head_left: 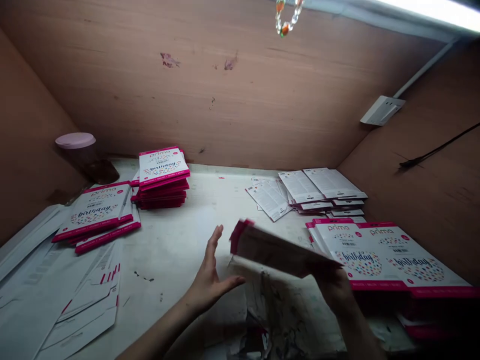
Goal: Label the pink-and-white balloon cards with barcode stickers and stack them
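My right hand (333, 290) grips the near end of a pink-edged balloon packet (277, 252), which is tilted up and blurred, its printed face hidden. My left hand (212, 277) is open with its fingers spread, holding nothing, just below the packet's far end. Under both hands lie torn, crumpled wrappers (262, 320). To the right stands a stack of Prima "birthday" balloon packets (386, 260), the closest stack to my right hand. Further back, white-backed packets (318, 192) lie in a loose pile.
Two more Prima stacks (163, 167) (93, 212) sit on the left of the white work surface (180, 250), with white printed sheets (71, 300) at front left. Wooden walls (210, 75) enclose the back. A pink-lidded jar (77, 145) stands in the far corner.
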Action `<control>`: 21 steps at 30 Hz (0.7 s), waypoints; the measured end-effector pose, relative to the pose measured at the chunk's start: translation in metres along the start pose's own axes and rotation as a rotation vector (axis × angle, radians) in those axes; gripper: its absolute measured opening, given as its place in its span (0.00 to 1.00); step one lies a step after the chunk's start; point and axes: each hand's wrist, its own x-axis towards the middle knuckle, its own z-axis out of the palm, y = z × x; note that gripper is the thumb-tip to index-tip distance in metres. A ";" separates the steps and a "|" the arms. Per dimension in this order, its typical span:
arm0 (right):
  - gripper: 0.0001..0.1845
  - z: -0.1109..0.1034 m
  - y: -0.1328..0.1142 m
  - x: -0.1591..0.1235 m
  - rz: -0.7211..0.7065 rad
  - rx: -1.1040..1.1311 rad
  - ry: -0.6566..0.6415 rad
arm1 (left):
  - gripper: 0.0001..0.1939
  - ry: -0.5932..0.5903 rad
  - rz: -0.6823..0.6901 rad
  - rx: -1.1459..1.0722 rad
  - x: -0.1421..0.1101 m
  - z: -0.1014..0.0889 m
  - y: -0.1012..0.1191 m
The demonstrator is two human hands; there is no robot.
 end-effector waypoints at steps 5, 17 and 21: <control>0.42 0.002 0.009 -0.025 0.128 0.150 -0.356 | 0.29 -0.179 -0.026 -0.114 0.000 0.022 -0.006; 0.34 0.042 0.067 0.189 -0.198 -0.992 -0.527 | 0.08 -0.217 -0.028 -0.214 -0.004 0.028 -0.001; 0.25 0.055 0.054 0.176 -0.271 -0.987 -0.448 | 0.07 -0.217 -0.009 -0.216 -0.003 0.029 -0.002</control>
